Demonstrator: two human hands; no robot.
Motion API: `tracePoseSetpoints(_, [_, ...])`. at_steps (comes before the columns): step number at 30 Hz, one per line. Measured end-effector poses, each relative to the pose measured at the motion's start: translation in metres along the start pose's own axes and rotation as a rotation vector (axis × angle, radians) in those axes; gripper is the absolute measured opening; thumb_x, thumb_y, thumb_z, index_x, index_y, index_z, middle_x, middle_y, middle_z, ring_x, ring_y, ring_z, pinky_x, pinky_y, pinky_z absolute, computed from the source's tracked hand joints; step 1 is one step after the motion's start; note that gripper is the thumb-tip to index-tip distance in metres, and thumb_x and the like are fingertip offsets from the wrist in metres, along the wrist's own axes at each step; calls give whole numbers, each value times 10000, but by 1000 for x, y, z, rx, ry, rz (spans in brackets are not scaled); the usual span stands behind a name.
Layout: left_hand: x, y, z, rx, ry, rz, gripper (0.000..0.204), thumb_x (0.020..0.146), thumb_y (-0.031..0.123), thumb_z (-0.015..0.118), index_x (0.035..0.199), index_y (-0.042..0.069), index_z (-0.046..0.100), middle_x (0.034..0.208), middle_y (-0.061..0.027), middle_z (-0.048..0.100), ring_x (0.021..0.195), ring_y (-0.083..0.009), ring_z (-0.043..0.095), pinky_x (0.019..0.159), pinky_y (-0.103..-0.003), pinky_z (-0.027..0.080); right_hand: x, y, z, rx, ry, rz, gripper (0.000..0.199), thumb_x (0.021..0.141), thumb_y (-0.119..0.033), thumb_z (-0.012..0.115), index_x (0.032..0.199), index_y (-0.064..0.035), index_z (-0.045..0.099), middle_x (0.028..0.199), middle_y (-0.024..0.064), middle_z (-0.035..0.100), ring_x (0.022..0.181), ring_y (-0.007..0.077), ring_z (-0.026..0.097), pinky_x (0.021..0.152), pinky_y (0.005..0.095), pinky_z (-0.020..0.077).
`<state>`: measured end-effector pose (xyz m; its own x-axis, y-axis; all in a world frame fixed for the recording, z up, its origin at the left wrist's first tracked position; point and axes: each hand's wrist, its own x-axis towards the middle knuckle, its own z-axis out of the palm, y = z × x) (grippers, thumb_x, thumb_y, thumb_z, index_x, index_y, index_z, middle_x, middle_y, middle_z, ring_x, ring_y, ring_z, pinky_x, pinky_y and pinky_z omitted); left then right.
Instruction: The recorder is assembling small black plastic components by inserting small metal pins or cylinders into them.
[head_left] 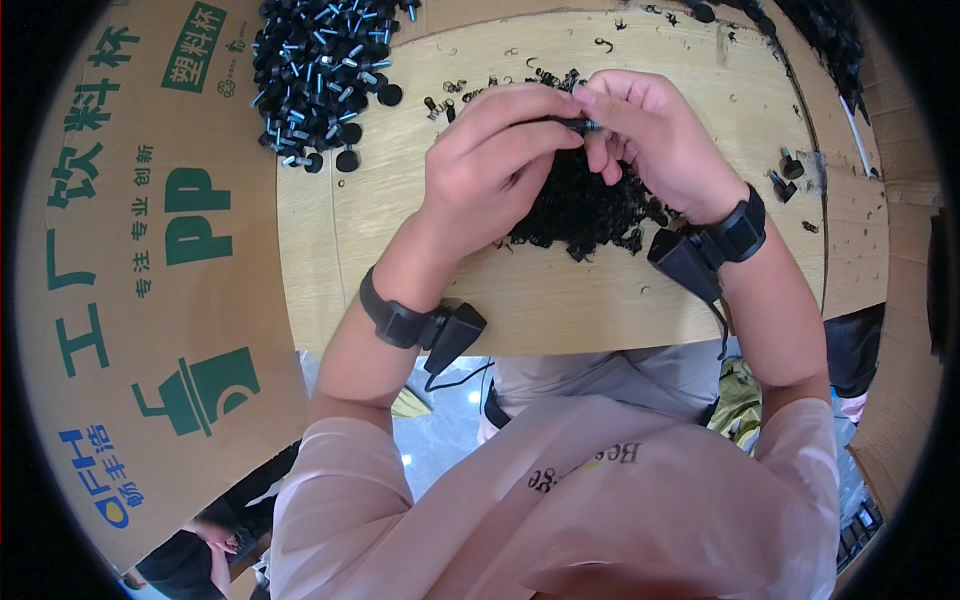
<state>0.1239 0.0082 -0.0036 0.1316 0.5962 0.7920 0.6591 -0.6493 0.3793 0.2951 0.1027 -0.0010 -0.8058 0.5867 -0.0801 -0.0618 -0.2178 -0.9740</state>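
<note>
Above the middle of the table, my left hand (495, 165) and my right hand (660, 135) meet at their fingertips. Between them is a slim dark piece with a greyish end (587, 126), mostly covered by fingers, so its exact kind is hidden. My left thumb and fingers pinch it from one side; the right thumb and forefinger close on its other end. Directly beneath lies a heap of small black clip-like rings (580, 210). Each wrist wears a black strap with a box-shaped device.
Many black-headed bolts (325, 75) with metal shanks are piled at the far left. A few loose bolts (786, 175) lie at the right. Stray black rings dot the wooden tabletop (420, 300). A tall cardboard panel (180, 310) borders the left side; more cardboard (860, 240) stands right.
</note>
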Motion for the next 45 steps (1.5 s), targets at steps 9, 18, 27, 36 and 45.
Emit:
tracePoseSetpoints(9, [-4,-6,-1,-56,139,-113,241,700,-75,746,896,36,661,1002,-101,670,880,-236,666,734,-307,554,2,2,-5,329,-245,35,249,988,-261,558,1022,-20,610,830,95,689,701,130,668,658,225,540])
tracePoseSetpoints(18, [-12,-4,-7,-119,96,-364,274,837,-62,698,1104,-50,639,1035,-111,666,918,-137,643,825,-252,529,5,9,7,-65,22,-306,291,917,-26,604,1207,-20,601,909,62,674,788,87,619,725,221,511])
tracePoseSetpoints(27, [-10,-5,-1,-89,172,-401,215,788,87,780,985,26,717,793,-84,698,699,-127,660,652,-242,523,-1,10,11,-305,127,-332,195,894,-44,650,1076,11,694,854,52,719,749,58,639,693,221,534])
tracePoseSetpoints(36, [-5,2,-7,0,17,-365,228,811,-17,738,1038,-16,709,917,-90,701,802,-120,649,727,-227,522,-1,5,6,-343,89,-249,156,873,-44,665,1002,33,706,851,66,723,795,76,658,729,228,542])
tracePoseSetpoints(45, [-5,3,-5,-13,0,-400,226,800,5,756,1021,-11,714,898,-98,704,785,-129,654,719,-241,531,-2,10,10,-448,257,-312,172,826,-76,698,957,34,712,764,47,705,720,50,632,662,205,512])
